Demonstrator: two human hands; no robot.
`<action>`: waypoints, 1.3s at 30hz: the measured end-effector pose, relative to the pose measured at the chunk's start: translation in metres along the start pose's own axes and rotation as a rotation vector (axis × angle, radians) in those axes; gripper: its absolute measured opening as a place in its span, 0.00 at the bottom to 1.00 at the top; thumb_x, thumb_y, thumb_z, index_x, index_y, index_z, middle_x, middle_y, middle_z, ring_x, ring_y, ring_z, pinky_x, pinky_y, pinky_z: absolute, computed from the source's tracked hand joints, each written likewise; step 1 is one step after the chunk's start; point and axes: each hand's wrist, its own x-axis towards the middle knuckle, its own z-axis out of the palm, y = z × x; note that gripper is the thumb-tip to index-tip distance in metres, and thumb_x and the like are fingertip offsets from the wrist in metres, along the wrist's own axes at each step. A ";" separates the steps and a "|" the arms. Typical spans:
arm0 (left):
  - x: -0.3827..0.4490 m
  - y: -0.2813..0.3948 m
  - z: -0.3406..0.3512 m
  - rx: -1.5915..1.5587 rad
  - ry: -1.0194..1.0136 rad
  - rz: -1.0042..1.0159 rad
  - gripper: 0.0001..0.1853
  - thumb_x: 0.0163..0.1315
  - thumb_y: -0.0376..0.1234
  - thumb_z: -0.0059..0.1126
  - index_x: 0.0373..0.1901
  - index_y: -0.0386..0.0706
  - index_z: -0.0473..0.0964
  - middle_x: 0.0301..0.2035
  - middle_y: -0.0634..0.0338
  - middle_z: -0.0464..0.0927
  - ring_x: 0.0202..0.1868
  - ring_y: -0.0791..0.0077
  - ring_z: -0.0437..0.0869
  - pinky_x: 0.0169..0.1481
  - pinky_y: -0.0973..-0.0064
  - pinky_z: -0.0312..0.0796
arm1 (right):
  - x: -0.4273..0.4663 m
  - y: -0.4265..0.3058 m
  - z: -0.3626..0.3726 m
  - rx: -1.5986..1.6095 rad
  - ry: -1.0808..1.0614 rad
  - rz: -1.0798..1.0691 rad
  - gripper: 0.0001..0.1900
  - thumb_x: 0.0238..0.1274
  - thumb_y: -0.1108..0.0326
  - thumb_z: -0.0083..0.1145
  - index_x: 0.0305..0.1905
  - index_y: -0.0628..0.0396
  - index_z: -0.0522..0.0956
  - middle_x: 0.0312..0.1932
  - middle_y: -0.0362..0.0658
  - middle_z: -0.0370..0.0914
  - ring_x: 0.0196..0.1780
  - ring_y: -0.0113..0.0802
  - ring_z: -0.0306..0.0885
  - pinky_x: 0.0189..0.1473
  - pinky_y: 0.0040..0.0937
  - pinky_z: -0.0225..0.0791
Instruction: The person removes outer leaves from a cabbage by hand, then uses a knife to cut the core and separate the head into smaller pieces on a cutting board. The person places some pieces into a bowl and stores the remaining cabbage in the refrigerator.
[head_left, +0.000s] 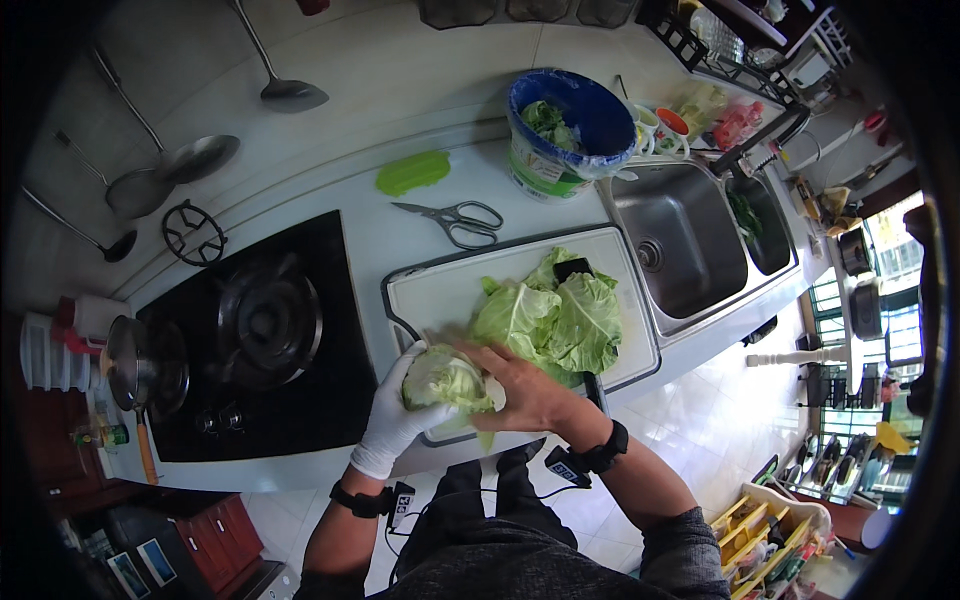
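A small green cabbage head (444, 382) is cupped in my left hand (394, 416), which wears a white glove. It is held over the near left corner of the white cutting board (442, 292). My bare right hand (525, 390) is beside the cabbage's right side, thumb and fingers spread, the fingertips blurred. Whether it touches the cabbage is hard to tell. Loose cabbage leaves (555, 322) lie piled on the right half of the board. A dark object (573, 268) shows partly under them.
Behind the board lie kitchen scissors (457, 221) and a green flat piece (412, 173). A blue-lined bucket (551, 169) contains leaves. On the right is a steel sink (675, 240) with greens (742, 214) in its smaller basin. A black gas hob (337, 315) and a pan (127, 360) are left.
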 end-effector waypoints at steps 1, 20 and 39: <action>0.003 0.000 -0.005 -0.046 -0.040 -0.012 0.54 0.55 0.34 0.85 0.82 0.31 0.63 0.72 0.47 0.76 0.73 0.63 0.79 0.80 0.66 0.71 | 0.000 -0.002 -0.001 -0.020 0.002 -0.013 0.55 0.51 0.56 0.82 0.84 0.55 0.64 0.73 0.62 0.73 0.73 0.62 0.76 0.72 0.51 0.77; 0.018 -0.010 -0.008 -0.064 -0.029 0.220 0.32 0.61 0.34 0.66 0.70 0.36 0.78 0.67 0.51 0.78 0.73 0.58 0.77 0.83 0.62 0.65 | 0.016 0.004 0.028 -0.090 0.282 -0.112 0.46 0.34 0.50 0.93 0.62 0.54 0.79 0.55 0.50 0.75 0.63 0.57 0.72 0.69 0.50 0.69; 0.017 -0.043 0.007 -0.131 0.160 0.326 0.25 0.65 0.30 0.69 0.64 0.34 0.83 0.64 0.51 0.83 0.67 0.61 0.82 0.76 0.64 0.72 | 0.009 0.006 0.033 -0.119 0.273 -0.044 0.41 0.34 0.49 0.93 0.50 0.58 0.77 0.48 0.51 0.73 0.55 0.56 0.73 0.61 0.49 0.73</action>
